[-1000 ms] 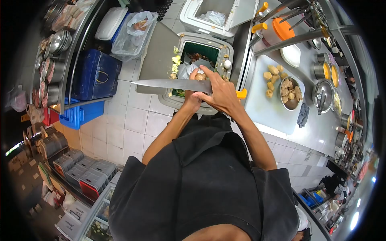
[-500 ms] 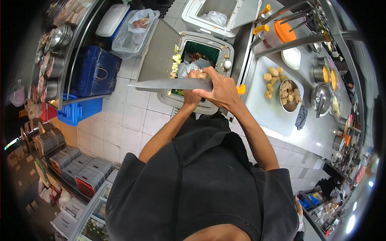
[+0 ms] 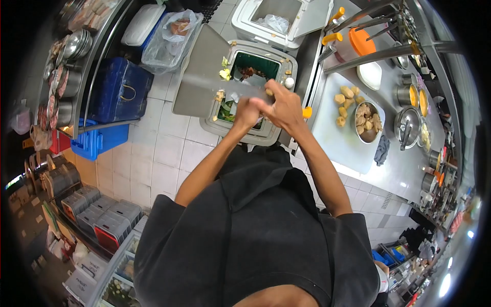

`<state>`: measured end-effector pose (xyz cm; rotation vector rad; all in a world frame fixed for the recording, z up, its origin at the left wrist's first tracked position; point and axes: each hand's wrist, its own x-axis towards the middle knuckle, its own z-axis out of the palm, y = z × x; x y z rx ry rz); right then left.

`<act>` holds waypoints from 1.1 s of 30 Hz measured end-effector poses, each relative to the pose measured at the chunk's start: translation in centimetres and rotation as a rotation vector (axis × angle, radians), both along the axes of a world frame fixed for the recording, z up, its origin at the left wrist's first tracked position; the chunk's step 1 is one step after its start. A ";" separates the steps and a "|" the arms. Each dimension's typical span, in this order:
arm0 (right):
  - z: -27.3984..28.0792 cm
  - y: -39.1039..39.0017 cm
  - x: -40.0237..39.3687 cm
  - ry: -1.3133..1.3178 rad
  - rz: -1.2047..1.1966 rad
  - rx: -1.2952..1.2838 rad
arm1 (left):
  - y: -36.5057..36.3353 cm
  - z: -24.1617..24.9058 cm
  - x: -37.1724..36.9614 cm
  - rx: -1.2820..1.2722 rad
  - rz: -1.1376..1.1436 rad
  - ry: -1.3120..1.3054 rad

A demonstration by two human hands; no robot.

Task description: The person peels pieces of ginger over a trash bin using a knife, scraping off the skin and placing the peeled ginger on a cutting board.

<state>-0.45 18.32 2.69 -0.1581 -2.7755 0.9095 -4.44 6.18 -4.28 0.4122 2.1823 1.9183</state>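
Note:
My right hand (image 3: 286, 108) is closed round a large knife (image 3: 307, 112), its yellow handle end showing at the right. The knife's broad blade points left and is smeared by motion. A small tan piece (image 3: 269, 91) shows at my right fingertips. Beside it my left hand (image 3: 246, 113) is closed and blurred; whatever it holds is hidden. Both hands are over an open grey bin (image 3: 292, 66) with a green inside, holding peelings and scraps. Pale green scraps (image 3: 225, 74) lie on its rim, along with an egg-like white ball (image 3: 289, 82).
On the right counter, a white cutting board (image 3: 340, 138) holds peeled yellowish chunks (image 3: 341, 110) and a metal bowl (image 3: 379, 134) of knobbly, ginger-like pieces. A grey cloth (image 3: 381, 151) lies alongside. Another open bin (image 3: 240, 23) stands ahead; a blue box (image 3: 115, 92) is at the left.
The knife blade has swung from lying level across my hands to a blurred position farther up. My hands have shifted slightly, and some green scraps have gone from the bin's rim.

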 end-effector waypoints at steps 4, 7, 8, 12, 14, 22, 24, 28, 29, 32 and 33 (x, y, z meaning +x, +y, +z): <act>0.1 0.6 -1.2 -0.269 -0.179 -0.306 | 0.8 1.0 0.1 0.125 0.084 -0.429; -0.8 1.1 -1.0 -0.223 -0.237 -0.421 | -0.6 1.3 -0.6 0.388 -0.070 -0.688; -0.9 1.2 -0.8 -0.218 -0.293 -0.465 | -1.1 1.5 -0.6 0.519 -0.147 -0.814; -1.3 1.5 -0.5 -0.224 -0.348 -0.429 | -1.9 3.4 -1.2 0.610 -0.187 -0.990; -1.0 1.8 -0.3 -0.259 -0.298 -0.425 | -1.8 2.9 -1.0 0.611 -0.195 -0.977; 1.7 -1.8 2.9 -0.036 0.090 0.039 | -0.6 0.2 0.4 0.631 0.046 -0.816; 1.5 -1.7 2.9 -0.030 0.097 0.088 | -0.5 1.1 -0.2 0.741 -0.063 -1.019; 2.2 -1.4 2.7 -0.107 0.135 0.125 | -0.4 1.7 -0.2 0.655 -0.089 -0.954; 2.3 -1.3 2.7 -0.104 0.145 0.126 | -0.4 1.7 -0.1 0.656 -0.089 -0.955; 2.2 -1.3 2.6 -0.071 0.141 0.109 | -0.8 1.5 0.0 0.339 -0.165 -0.461; 2.0 -1.2 2.5 -0.072 0.143 0.109 | -1.0 0.9 -0.3 0.496 -0.209 -0.635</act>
